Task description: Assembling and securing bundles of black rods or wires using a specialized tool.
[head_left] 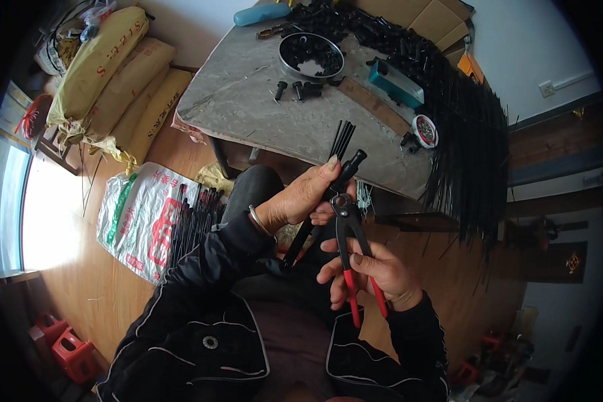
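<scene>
My left hand (303, 194) is closed around a bundle of thin black rods (342, 137), whose tips stick up past my thumb. A black cylindrical piece with a knobbed end (352, 167) juts out beside them, and dark shafts run down below my fingers. In my right hand (385, 271) is a pair of pincers (345, 226) with red handles, jaws pointing up. Those jaws lie at the base of the knobbed piece, next to my left fingers; whether they bite on anything is too small to tell. The handles stand somewhat apart.
On the grey marbled table (248, 100) are a metal bowl (283, 65) of small black parts, a teal box (396, 84), a wooden strip (372, 106) and piled black rods (465, 154). More rods (195, 218) lie on a white sack (137, 228). Stuffed yellow sacks (107, 60) stand left; red stools (74, 355) lower left.
</scene>
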`<action>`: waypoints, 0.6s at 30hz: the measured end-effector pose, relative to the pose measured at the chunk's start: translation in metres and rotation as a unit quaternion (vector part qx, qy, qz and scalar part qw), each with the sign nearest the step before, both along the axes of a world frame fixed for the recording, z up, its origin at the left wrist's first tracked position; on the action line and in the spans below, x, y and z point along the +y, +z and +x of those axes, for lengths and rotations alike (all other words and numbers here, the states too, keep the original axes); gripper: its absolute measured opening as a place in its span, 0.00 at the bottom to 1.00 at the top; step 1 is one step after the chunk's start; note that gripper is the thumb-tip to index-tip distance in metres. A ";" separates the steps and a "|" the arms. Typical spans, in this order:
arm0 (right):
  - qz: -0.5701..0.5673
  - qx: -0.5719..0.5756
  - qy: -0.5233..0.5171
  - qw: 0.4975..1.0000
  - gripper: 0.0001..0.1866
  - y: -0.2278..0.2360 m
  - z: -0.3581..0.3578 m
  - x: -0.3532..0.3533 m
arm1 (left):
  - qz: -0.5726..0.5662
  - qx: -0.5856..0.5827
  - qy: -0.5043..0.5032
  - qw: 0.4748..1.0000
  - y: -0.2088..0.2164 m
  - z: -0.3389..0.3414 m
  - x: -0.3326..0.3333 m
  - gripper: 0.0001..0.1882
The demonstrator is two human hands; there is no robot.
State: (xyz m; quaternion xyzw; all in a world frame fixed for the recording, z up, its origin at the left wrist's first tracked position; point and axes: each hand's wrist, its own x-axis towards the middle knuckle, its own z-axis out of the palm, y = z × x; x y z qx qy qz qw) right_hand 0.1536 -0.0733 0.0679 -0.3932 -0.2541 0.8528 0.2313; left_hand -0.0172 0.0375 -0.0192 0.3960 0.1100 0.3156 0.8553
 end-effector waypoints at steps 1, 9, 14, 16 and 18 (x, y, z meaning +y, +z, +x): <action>-0.018 0.025 -0.022 0.999 0.27 -0.001 -0.001 -0.002 | 0.001 0.001 -0.001 1.000 0.000 0.001 0.000 0.38; 0.009 0.075 -0.035 0.997 0.21 -0.017 -0.007 -0.010 | -0.001 -0.025 -0.011 1.000 -0.001 -0.001 -0.003 0.38; 0.080 0.139 -0.114 0.980 0.19 -0.048 -0.036 -0.026 | 0.003 -0.017 0.007 1.000 0.001 0.002 -0.006 0.38; 0.095 0.177 -0.163 0.966 0.19 -0.059 -0.054 -0.031 | 0.008 -0.002 0.023 1.000 -0.001 0.005 -0.008 0.38; 0.102 0.204 -0.193 0.954 0.18 -0.063 -0.068 -0.034 | 0.044 0.053 0.087 0.994 -0.003 0.008 -0.008 0.37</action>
